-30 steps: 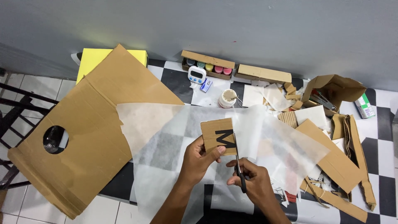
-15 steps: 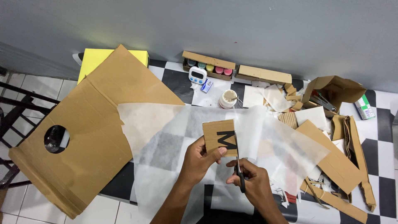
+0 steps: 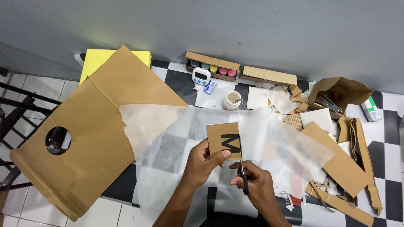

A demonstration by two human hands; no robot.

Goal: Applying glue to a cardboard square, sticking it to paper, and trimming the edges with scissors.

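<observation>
My left hand (image 3: 204, 162) grips a small square of brown cardboard (image 3: 216, 135) painted with a thick black letter shape, pinching its lower edge. My right hand (image 3: 252, 183) is closed around black-handled scissors (image 3: 242, 168), whose blades point up along the card's right edge and meet the card there. Both hands hover over a large sheet of translucent white paper (image 3: 168, 138) spread across the black-and-white checkered surface.
A big brown cardboard sheet (image 3: 92, 138) with a round hole lies at left over a yellow block (image 3: 99, 59). Along the wall stand a paint-pot box (image 3: 212, 67), a small digital timer (image 3: 201, 76), a glue jar (image 3: 232, 100) and a flat carton (image 3: 269, 76). Cardboard scraps (image 3: 341, 164) pile at right.
The card piece and scissors have shifted only slightly; the blades sit a little higher along the card's right edge. Nothing else has moved.
</observation>
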